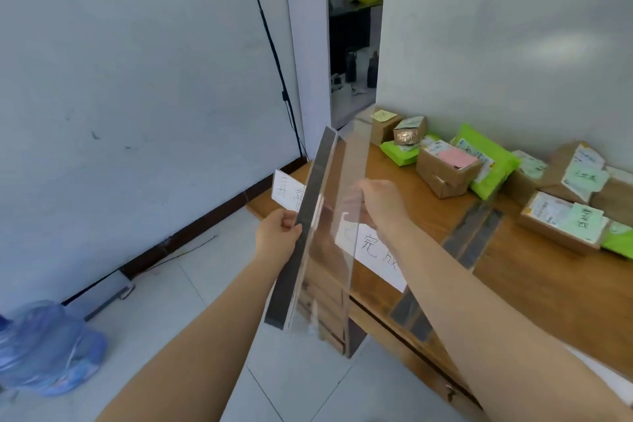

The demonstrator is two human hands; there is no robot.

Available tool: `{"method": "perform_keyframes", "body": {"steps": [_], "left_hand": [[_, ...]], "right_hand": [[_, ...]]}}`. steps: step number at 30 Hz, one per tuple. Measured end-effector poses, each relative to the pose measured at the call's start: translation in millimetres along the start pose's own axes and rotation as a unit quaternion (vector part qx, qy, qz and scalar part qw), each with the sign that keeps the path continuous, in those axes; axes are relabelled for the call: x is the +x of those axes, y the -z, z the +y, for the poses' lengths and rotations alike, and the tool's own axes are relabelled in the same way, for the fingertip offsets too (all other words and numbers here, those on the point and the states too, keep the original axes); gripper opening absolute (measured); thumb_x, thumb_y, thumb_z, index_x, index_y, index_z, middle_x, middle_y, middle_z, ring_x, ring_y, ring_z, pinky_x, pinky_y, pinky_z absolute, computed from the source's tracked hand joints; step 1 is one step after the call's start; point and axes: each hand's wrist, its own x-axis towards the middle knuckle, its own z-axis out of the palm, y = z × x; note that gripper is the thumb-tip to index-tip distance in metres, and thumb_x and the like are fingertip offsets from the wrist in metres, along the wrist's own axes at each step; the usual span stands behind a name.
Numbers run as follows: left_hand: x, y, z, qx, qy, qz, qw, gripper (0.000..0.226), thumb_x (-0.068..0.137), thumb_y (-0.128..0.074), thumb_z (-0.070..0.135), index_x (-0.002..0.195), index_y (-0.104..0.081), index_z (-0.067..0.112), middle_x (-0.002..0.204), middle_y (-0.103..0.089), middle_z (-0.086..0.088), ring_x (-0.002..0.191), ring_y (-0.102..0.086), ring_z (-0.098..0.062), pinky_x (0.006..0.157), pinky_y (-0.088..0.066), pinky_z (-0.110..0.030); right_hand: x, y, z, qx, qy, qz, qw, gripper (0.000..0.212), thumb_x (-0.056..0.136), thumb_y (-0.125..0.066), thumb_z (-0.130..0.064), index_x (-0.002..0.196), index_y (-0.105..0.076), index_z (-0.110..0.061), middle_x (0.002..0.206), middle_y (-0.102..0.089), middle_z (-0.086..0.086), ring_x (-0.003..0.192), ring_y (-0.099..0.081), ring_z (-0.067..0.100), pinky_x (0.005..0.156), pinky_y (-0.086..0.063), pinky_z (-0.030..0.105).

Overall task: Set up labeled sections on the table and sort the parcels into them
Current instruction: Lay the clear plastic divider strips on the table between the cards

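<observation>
Holding a clear plastic divider [329,226] up above the near left corner of the wooden table [534,288], the person has both hands on it. The left hand [279,233] grips the divider's dark base strip, fingers curled round its left edge. The right hand [375,202] sits on the far side of the clear upright sheet, seen partly through it, with fingers curled round the sheet's edge. The divider tilts, its top end reaching toward the far wall and its near end hanging over the table's front edge.

On the table under the divider lies a white paper label [375,252] with handwritten characters, and a second paper label [286,193] lies at the far left corner. Another clear divider [462,250] with a dark base lies flat on the table just right of the right forearm. Parcels [445,164] sit piled along the far right of the table against the wall: brown cardboard boxes and green plastic mailers [486,164], several bearing green or pink sticky notes.

Left of the table, on the tiled floor, rests a blue water jug [48,346].
</observation>
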Motion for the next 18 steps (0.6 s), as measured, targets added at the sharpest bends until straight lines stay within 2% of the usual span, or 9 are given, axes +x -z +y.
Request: {"method": "perform_keyframes", "body": {"steps": [2,4,5,6,7,9,12,15,18], "left_hand": [[30,-6,0,-0.001,0.007,-0.015,1.0,0.021,0.088,-0.059,0.015,0.108,-0.059,0.01,0.097,-0.062,-0.006,0.089,-0.057,-0.019,0.079,-0.046,-0.029],[58,-15,0,-0.001,0.008,-0.038,0.999,0.025,0.088,-0.059,0.017,0.112,-0.058,0.01,0.103,-0.062,-0.007,0.095,-0.058,-0.021,0.086,-0.049,-0.032],[72,-19,0,0.003,0.006,-0.052,0.999,0.026,0.088,-0.06,0.018,0.112,-0.058,0.01,0.104,-0.062,-0.006,0.096,-0.058,-0.02,0.088,-0.049,-0.032],[85,-24,0,0.011,0.002,-0.071,0.997,0.027,0.088,-0.06,0.02,0.113,-0.058,0.01,0.106,-0.062,-0.005,0.095,-0.057,-0.019,0.087,-0.048,-0.031],[99,-28,0,0.025,-0.006,-0.095,0.995,0.028,0.088,-0.06,0.022,0.114,-0.057,0.011,0.107,-0.061,-0.003,0.094,-0.055,-0.016,0.086,-0.047,-0.029],[128,-35,-1,0.058,-0.035,-0.155,0.986,0.031,0.089,-0.059,0.025,0.117,-0.057,0.013,0.109,-0.06,-0.001,0.094,-0.054,-0.013,0.082,-0.045,-0.026],[175,-43,-6,0.087,-0.084,-0.23,0.966,0.03,0.092,-0.052,0.024,0.118,-0.058,0.012,0.118,-0.061,-0.005,0.099,-0.056,-0.018,0.085,-0.046,-0.028],[221,-53,-16,0.175,-0.168,-0.27,0.932,0.032,0.096,-0.042,0.018,0.123,-0.057,0.013,0.126,-0.058,-0.007,0.111,-0.055,-0.023,0.091,-0.043,-0.03],[258,-64,-30,0.303,-0.278,-0.307,0.858,0.037,0.092,-0.047,0.012,0.127,-0.054,0.021,0.131,-0.054,-0.002,0.119,-0.049,-0.023,0.099,-0.041,-0.035]], "right_hand": [[25,-7,-8,-0.032,0.002,0.016,0.999,0.017,0.078,-0.044,0.0,0.081,-0.055,0.012,0.079,-0.046,0.034,0.066,-0.041,0.028,0.05,-0.039,0.026],[53,-11,-11,-0.073,0.005,0.053,0.996,0.016,0.075,-0.044,0.003,0.076,-0.056,0.014,0.077,-0.048,0.039,0.064,-0.04,0.031,0.054,-0.028,0.028],[67,-13,-9,-0.085,0.011,0.066,0.994,0.024,0.075,-0.043,0.003,0.083,-0.055,0.023,0.09,-0.051,0.046,0.097,-0.031,0.017,0.061,-0.026,0.03],[80,-15,-8,-0.094,0.011,0.074,0.993,0.03,0.077,-0.043,0.003,0.093,-0.051,0.027,0.102,-0.053,0.045,0.107,-0.042,0.053,0.065,-0.028,0.03],[92,-16,-7,-0.101,0.007,0.087,0.991,0.033,0.078,-0.044,0.002,0.098,-0.049,0.027,0.108,-0.051,0.043,0.107,-0.045,0.052,0.068,-0.034,0.031],[109,-17,-7,-0.121,0.001,0.121,0.985,0.031,0.078,-0.045,0.002,0.094,-0.05,0.027,0.111,-0.05,0.043,0.106,-0.05,0.053,0.081,-0.05,0.05],[134,-22,-7,-0.147,-0.024,0.162,0.976,0.028,0.076,-0.044,0.005,0.09,-0.053,0.027,0.111,-0.048,0.045,0.108,-0.05,0.053,0.089,-0.037,0.07],[155,-33,-6,-0.162,-0.057,0.196,0.965,0.032,0.081,-0.043,0.003,0.103,-0.05,0.026,0.113,-0.051,0.043,0.104,-0.052,0.055,0.088,-0.041,0.067],[168,-49,-5,-0.177,-0.065,0.247,0.95,0.026,0.086,-0.044,0.0,0.086,-0.061,0.019,0.103,-0.058,0.041,0.097,-0.058,0.051,0.085,-0.05,0.057]]}}
